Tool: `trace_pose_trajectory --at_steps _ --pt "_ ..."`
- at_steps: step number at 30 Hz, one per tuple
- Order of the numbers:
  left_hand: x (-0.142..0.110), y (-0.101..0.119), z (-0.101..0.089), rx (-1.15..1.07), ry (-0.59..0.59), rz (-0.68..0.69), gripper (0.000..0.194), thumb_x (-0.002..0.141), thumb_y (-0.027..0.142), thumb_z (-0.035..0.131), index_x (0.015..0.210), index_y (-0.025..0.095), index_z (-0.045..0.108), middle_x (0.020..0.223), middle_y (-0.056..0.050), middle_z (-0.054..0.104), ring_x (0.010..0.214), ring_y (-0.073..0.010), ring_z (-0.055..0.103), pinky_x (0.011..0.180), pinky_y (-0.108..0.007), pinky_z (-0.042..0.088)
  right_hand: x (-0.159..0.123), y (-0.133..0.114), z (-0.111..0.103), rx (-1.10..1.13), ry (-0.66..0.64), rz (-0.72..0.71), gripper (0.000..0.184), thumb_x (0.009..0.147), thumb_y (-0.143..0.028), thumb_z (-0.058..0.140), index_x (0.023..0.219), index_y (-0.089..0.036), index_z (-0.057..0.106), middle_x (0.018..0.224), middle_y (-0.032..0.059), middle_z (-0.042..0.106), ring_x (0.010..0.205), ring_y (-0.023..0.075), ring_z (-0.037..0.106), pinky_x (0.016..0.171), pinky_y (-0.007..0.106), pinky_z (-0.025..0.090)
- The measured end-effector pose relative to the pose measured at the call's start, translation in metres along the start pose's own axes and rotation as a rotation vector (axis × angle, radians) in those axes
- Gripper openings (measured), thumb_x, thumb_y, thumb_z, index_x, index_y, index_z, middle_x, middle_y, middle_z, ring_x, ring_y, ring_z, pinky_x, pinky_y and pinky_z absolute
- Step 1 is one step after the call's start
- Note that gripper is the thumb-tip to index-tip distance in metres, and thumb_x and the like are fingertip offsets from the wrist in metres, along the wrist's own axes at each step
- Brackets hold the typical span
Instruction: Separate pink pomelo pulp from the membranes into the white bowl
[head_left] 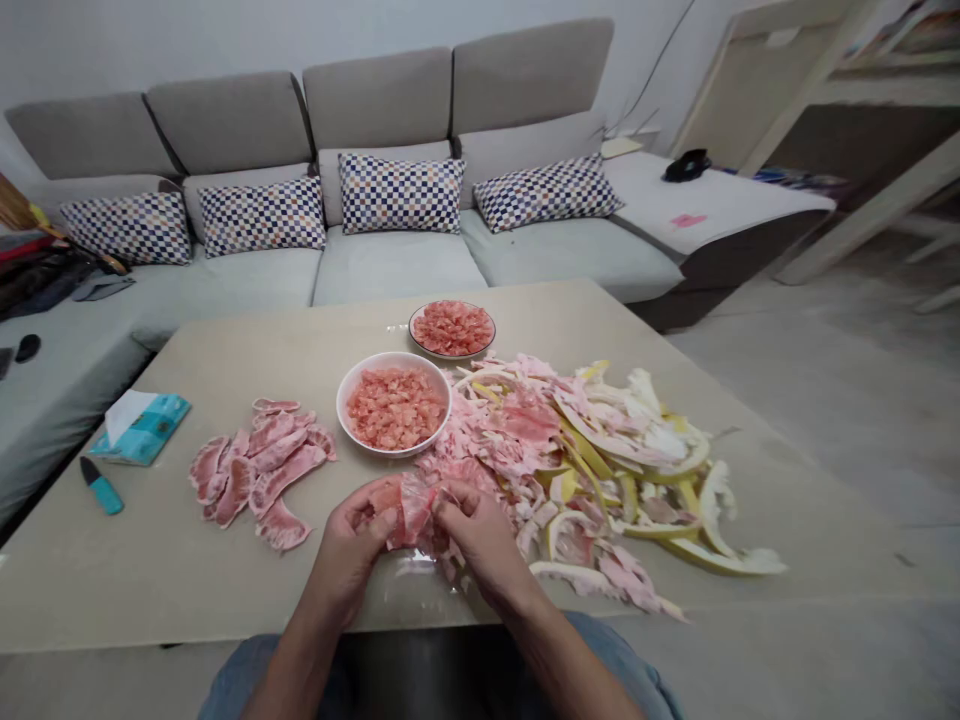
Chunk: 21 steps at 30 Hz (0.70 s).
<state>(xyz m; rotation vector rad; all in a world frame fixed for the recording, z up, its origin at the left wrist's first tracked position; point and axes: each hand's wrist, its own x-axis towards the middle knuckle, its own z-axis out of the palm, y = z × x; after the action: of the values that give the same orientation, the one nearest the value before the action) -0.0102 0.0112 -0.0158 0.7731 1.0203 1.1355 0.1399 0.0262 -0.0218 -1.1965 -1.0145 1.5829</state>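
Observation:
Between my two hands is a pink pomelo segment [409, 512] with its pale membrane partly pulled away. My left hand [358, 540] grips the segment's left side, thumb on top. On the other side my right hand [474, 530] pinches the membrane at the segment's right edge. Just beyond them stands a white bowl [342, 415] holding loose pink pulp. Several unpeeled pomelo segments [274, 455] lie in a group to the left. To the right spreads a heap of pink membranes and yellow-white pomelo peel [600, 460], close to my right hand.
A plate [491, 345] of pulp sits farther back on the table [247, 345]. At the left are a blue tissue pack [154, 428] and a small knife with a turquoise handle [103, 492]. Behind the table runs a grey sofa [401, 265] with checkered cushions [401, 192].

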Motion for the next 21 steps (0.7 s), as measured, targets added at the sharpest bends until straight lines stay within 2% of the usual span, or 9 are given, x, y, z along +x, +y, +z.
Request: trace_pose_trajectory --at_steps 6,8,10,12,13,15,18,21 --pt "-0.003 0.005 0.003 -0.072 -0.013 -0.044 0.041 0.070 0.029 0.074 0.109 0.016 0.069 0.103 -0.011 0.073 0.089 -0.0248 0.069 0.072 -0.030 0.055 0.002 0.000 -0.001 0.209 -0.071 0.035 0.028 0.072 -0.032 0.061 0.054 -0.019 0.043 0.043 -0.0069 0.044 0.037 0.0056 0.035 0.039 0.018 0.026" --pt "-0.002 0.005 -0.001 -0.060 -0.013 -0.054 0.043 0.071 0.030 0.074 0.112 0.016 0.068 0.103 -0.012 0.073 0.087 -0.0242 0.069 0.070 -0.029 0.055 0.002 -0.001 -0.004 0.192 -0.126 0.048 0.028 0.074 -0.035 0.061 0.057 -0.018 0.047 0.045 -0.0066 0.046 0.039 0.0063 0.038 0.040 0.018 0.029" --pt "-0.001 0.004 -0.005 -0.029 -0.006 -0.047 0.047 0.074 0.031 0.072 0.118 0.016 0.065 0.108 -0.012 0.072 0.089 -0.0241 0.069 0.074 -0.031 0.055 0.002 -0.003 -0.008 0.087 -0.136 0.030 0.020 0.077 -0.036 0.063 0.072 -0.018 0.057 0.054 -0.0043 0.054 0.044 0.0093 0.048 0.044 0.020 0.038" --pt "0.000 0.002 -0.009 0.026 0.015 -0.030 0.051 0.076 0.032 0.071 0.124 0.017 0.061 0.112 -0.013 0.071 0.094 -0.0242 0.068 0.080 -0.033 0.054 0.003 -0.004 -0.012 -0.064 -0.064 -0.074 0.025 0.079 -0.036 0.064 0.097 -0.020 0.063 0.078 0.0017 0.067 0.066 0.0152 0.062 0.061 0.027 0.050" --pt "0.001 0.002 -0.010 0.059 0.029 -0.019 0.052 0.076 0.032 0.071 0.125 0.018 0.061 0.115 -0.012 0.070 0.098 -0.0243 0.067 0.083 -0.034 0.053 0.004 -0.005 -0.015 -0.145 -0.005 -0.156 0.030 0.079 -0.035 0.064 0.106 -0.021 0.064 0.093 0.0045 0.069 0.082 0.0182 0.064 0.073 0.032 0.052" --pt "0.002 0.001 -0.012 0.123 0.048 -0.006 0.051 0.076 0.033 0.071 0.124 0.019 0.061 0.120 -0.011 0.068 0.106 -0.0245 0.064 0.090 -0.034 0.050 0.006 -0.005 -0.019 -0.328 0.108 -0.340 0.026 0.081 -0.031 0.062 0.106 -0.024 0.067 0.114 0.0074 0.065 0.106 0.0225 0.059 0.094 0.040 0.045" --pt "0.003 0.001 -0.012 0.159 0.051 -0.004 0.050 0.075 0.033 0.072 0.122 0.021 0.063 0.125 -0.009 0.065 0.113 -0.0244 0.060 0.094 -0.032 0.047 0.008 -0.004 -0.027 -0.576 0.258 -0.589 0.022 0.083 -0.018 0.052 0.094 -0.023 0.071 0.114 0.0083 0.064 0.112 0.0244 0.055 0.099 0.045 0.040" --pt "0.001 0.004 -0.012 0.079 0.028 -0.053 0.050 0.075 0.033 0.072 0.122 0.020 0.063 0.117 -0.010 0.069 0.105 -0.0231 0.063 0.089 -0.030 0.050 0.008 -0.005 -0.034 -0.747 0.335 -0.732 0.029 0.080 -0.008 0.044 0.082 -0.021 0.070 0.094 0.0075 0.068 0.096 0.0230 0.060 0.089 0.042 0.045"
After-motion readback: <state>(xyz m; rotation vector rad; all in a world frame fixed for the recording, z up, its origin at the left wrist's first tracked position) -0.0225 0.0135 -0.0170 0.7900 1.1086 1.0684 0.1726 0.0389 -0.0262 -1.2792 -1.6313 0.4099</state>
